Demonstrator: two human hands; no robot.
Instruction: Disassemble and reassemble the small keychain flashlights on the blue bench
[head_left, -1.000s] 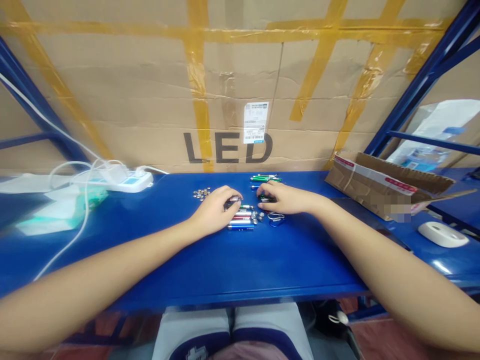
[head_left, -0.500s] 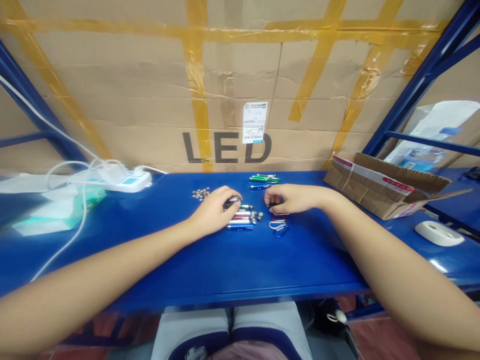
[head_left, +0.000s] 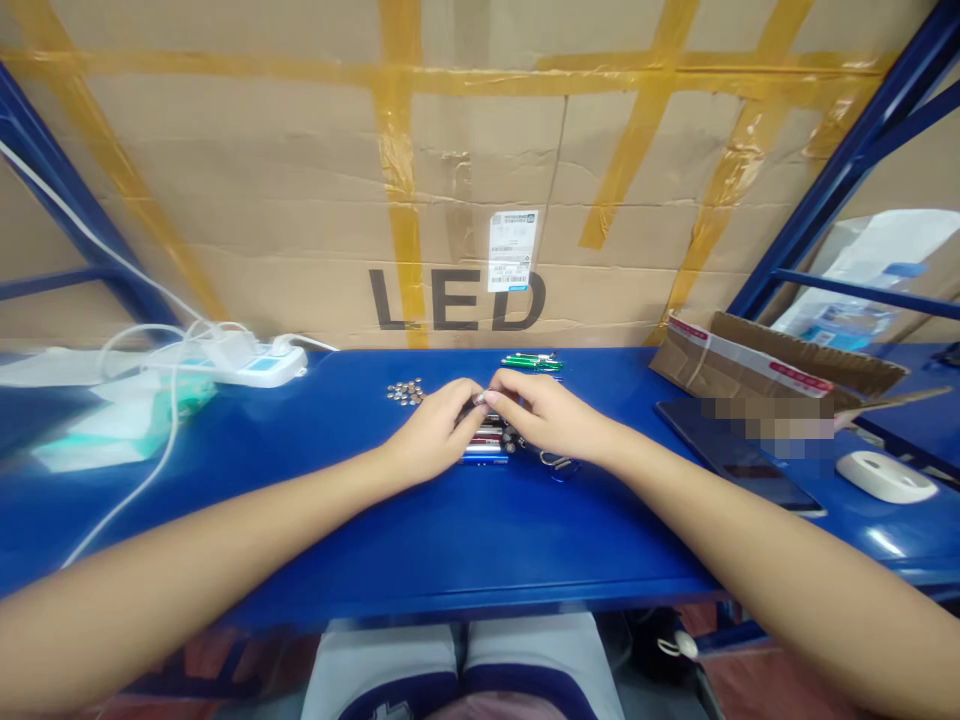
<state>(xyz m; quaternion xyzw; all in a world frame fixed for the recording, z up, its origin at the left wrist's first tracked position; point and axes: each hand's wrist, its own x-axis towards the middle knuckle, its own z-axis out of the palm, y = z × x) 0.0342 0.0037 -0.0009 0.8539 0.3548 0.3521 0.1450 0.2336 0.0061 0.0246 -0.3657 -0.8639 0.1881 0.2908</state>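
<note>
Pinching mini flashlight [head_left: 480, 398] btwn both hands, over flashlight pile [head_left: 484, 450] mid blue table [head_left: 450, 540]. Left hand [head_left: 433, 437] + right hand [head_left: 553, 418] fingertips closed on its ends, other fingers curled. Prob light, stiff metal, slick n tiny; grip barrel w/ fingertips, not keyring end.

The left hand [head_left: 431, 435] and right hand [head_left: 547, 415] hide most of the small metal tubes [head_left: 484, 452]; what their touching fingertips pinch is too small to tell. A pixelated patch blurs the cardboard box [head_left: 750, 365]
</note>
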